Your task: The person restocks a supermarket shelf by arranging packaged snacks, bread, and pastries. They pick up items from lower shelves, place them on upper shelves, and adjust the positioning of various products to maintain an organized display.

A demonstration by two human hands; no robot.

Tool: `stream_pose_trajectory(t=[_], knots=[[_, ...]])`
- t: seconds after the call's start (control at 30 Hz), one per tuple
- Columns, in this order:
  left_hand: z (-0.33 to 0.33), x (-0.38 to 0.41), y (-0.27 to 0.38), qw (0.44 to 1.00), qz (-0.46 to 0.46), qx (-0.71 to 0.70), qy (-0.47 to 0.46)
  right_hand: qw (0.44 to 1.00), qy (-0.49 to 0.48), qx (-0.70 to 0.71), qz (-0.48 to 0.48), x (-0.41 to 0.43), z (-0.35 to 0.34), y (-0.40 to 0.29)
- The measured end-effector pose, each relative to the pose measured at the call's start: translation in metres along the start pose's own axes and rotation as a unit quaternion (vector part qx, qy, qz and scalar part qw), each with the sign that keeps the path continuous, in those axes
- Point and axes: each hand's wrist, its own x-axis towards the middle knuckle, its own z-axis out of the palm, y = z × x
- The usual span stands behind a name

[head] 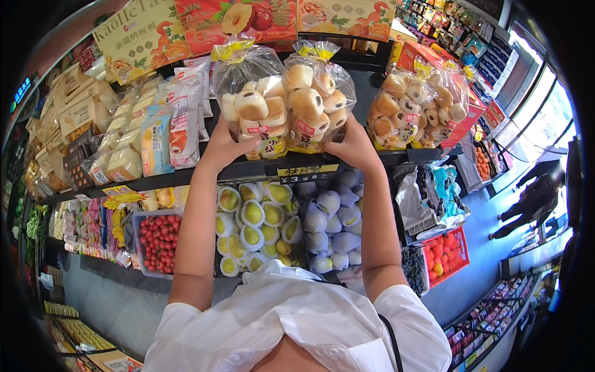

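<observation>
Two transparent bags of small filled bread rolls stand side by side on the black shelf (297,160), each tied at the top with a yellow closure. My left hand (228,145) grips the outer side of the left bag of rolls (258,107), its thumb in front near the label and its other fingers hidden. Around the outer lower side of the right bag of rolls (312,97) is my right hand (349,143), thumb in front and fingers partly hidden behind the plastic. The two bags touch or nearly touch. Their bottoms are at the shelf's front edge.
More bagged rolls (399,109) stand to the right, and packaged breads (123,160) fill the left. Gift boxes (241,21) rise behind. Below are green fruit in foam nets (253,214), net-wrapped fruit (332,223) and cherry tomatoes (159,242). A person (534,200) is at far right.
</observation>
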Motion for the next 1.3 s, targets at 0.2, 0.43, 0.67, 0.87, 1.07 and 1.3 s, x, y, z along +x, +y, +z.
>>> stream_pose_trajectory(t=[0.2, 0.43, 0.67, 0.87, 1.07, 1.3], knots=[[0.002, -0.005, -0.004, 0.998, 0.048, -0.017, 0.039, 0.985, 0.150, -0.048, -0.074, -0.025, -0.013, -0.012], [-0.001, -0.004, -0.007, 0.993, 0.078, -0.055, 0.073, 0.856, 0.462, -0.218, -0.074, -0.028, -0.073, 0.014], [0.002, -0.007, -0.006, 0.994, 0.066, -0.034, 0.074, 0.830, 0.375, -0.414, 0.012, -0.016, -0.059, 0.026], [0.000, -0.004, -0.007, 0.994, 0.077, -0.053, 0.053, 0.870, 0.341, -0.355, 0.036, -0.014, -0.044, 0.014], [0.004, -0.005, -0.008, 0.994, 0.051, -0.051, 0.085, 0.922, 0.265, -0.280, 0.031, -0.025, -0.016, -0.006], [-0.015, -0.012, -0.024, 0.991, 0.021, -0.027, 0.130, 0.852, 0.419, -0.309, -0.050, -0.040, -0.089, -0.022]])
